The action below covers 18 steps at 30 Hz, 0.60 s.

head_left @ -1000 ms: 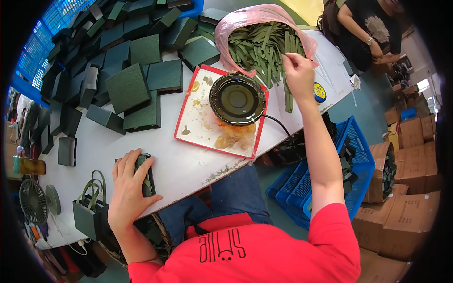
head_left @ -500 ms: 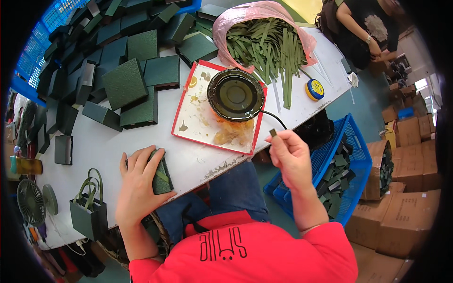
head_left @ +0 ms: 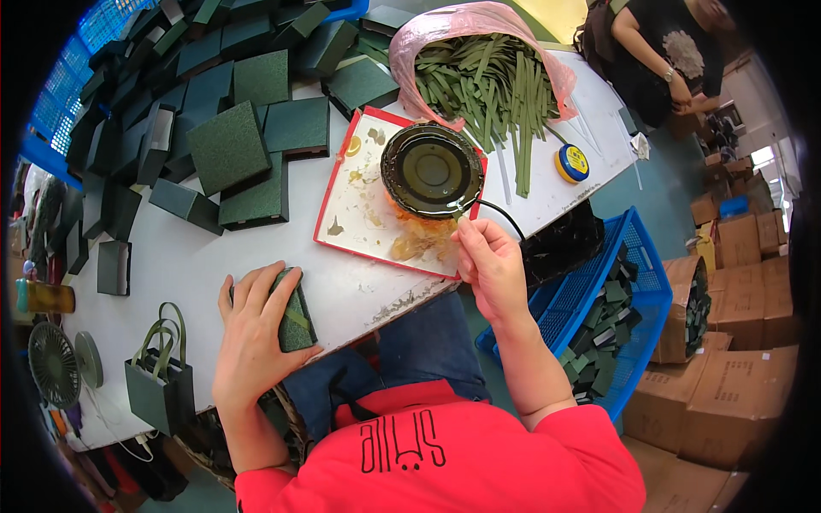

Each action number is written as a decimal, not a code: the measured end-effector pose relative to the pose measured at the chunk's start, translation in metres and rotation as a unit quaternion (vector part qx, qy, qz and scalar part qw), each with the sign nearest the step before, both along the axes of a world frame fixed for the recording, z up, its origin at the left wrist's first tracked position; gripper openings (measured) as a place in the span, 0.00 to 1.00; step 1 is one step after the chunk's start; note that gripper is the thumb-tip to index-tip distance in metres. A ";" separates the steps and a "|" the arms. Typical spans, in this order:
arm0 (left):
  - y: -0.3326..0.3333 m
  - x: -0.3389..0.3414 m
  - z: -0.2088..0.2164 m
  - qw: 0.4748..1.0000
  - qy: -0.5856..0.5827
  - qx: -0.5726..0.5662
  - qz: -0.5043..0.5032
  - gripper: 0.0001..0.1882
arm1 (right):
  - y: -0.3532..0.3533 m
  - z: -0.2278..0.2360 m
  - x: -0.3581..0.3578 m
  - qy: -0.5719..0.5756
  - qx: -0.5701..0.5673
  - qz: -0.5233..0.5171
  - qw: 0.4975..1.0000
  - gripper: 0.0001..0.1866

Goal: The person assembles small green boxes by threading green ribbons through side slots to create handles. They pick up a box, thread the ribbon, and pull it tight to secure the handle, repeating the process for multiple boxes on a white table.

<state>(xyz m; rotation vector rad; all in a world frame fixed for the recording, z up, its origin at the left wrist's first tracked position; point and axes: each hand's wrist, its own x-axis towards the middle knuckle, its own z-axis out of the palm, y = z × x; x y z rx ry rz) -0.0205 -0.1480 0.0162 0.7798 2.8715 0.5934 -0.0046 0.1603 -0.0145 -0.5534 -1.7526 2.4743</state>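
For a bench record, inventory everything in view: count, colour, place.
table: one, white, centre
box: one, dark green, near edge
other boxes: many, dark green, upper left
handled box: one, dark green, left
bag: one, pink, far side
ribbons: many, green, spilling from bag
tray: one, white and red, centre
dish: one, black, on tray
tin: one, yellow and blue, right
fan: one, green, left
crates: several, blue, both sides
cartons: many, brown, right
coworker: one, black top, upper right
left hand: one, bare, on box
right hand: one, bare, by dish
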 end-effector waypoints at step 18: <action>0.001 0.000 -0.001 1.000 0.000 0.027 0.015 0.53 | 0.001 -0.004 -0.004 0.009 -0.030 -0.012 0.999 0.11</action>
